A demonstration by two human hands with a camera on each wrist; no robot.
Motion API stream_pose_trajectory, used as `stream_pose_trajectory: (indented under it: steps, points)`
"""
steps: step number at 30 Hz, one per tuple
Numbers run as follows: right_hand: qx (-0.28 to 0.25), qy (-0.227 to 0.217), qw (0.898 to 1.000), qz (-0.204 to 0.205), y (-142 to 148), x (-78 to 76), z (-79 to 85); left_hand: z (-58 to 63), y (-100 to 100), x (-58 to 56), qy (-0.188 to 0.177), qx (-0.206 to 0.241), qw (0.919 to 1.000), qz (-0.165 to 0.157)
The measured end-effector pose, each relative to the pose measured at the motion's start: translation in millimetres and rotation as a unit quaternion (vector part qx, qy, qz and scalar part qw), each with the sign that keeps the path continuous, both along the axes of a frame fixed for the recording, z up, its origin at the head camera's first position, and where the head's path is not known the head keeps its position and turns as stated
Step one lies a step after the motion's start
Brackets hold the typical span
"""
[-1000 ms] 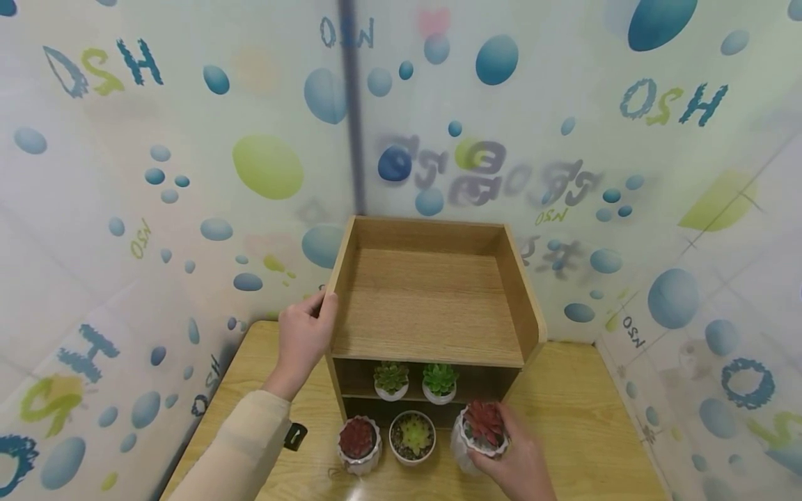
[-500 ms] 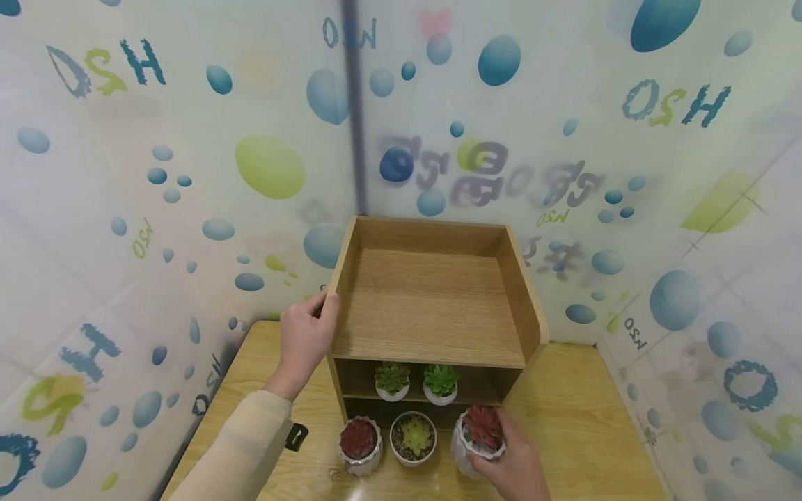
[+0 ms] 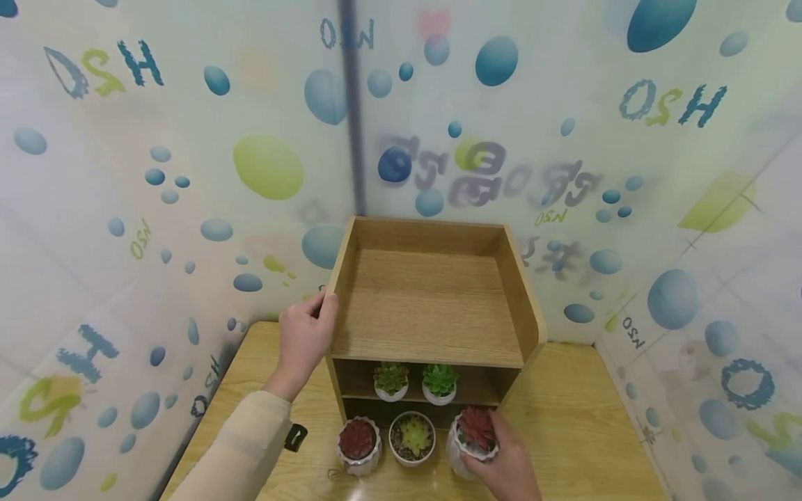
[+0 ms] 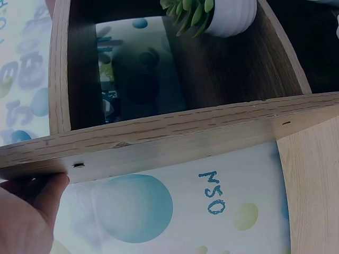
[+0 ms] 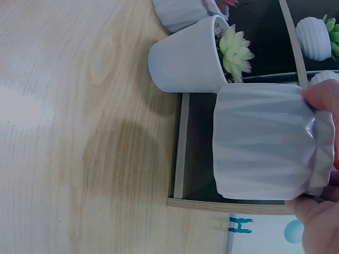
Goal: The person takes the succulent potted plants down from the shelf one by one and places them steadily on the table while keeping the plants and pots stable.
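Note:
My left hand (image 3: 308,341) grips the upper left side of a small wooden shelf (image 3: 432,299), thumb on the near side. In the left wrist view its thumb and fingers press against the shelf's side panel. With my right hand (image 3: 504,456) I hold a white ruffled pot (image 5: 265,143) by its rim, fingers and thumb on opposite sides. A red succulent (image 3: 476,428) grows in it. To its left, before the shelf, stand a white pot with a yellow-green succulent (image 3: 413,437) and a ruffled pot with a dark red succulent (image 3: 358,440).
Two small white pots with green succulents (image 3: 391,379) (image 3: 441,381) stand side by side on the shelf's middle level. The shelf stands on a light wooden table (image 3: 570,403) in a corner. Behind and beside it hang pale walls (image 3: 532,90) printed with blue and green drops.
My right hand has moved slightly left with the red succulent's pot, closer to the yellow-green one. The left hand keeps its hold on the shelf.

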State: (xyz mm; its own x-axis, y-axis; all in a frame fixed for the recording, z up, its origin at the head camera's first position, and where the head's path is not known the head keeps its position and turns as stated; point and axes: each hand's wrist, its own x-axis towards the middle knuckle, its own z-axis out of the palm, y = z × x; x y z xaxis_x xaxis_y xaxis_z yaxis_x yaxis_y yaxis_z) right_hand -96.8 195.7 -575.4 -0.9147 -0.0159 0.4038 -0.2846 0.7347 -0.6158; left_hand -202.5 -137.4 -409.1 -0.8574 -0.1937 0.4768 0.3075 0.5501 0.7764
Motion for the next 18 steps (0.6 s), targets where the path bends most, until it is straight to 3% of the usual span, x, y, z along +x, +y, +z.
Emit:
stream_pose_trajectory:
  steps: [18]
  points:
    - [0.007, 0.063, 0.998, -0.015, -5.2, -2.6, -29.4, -1.1, 0.8, -0.6, 0.013, -0.001, 0.9998, 0.013]
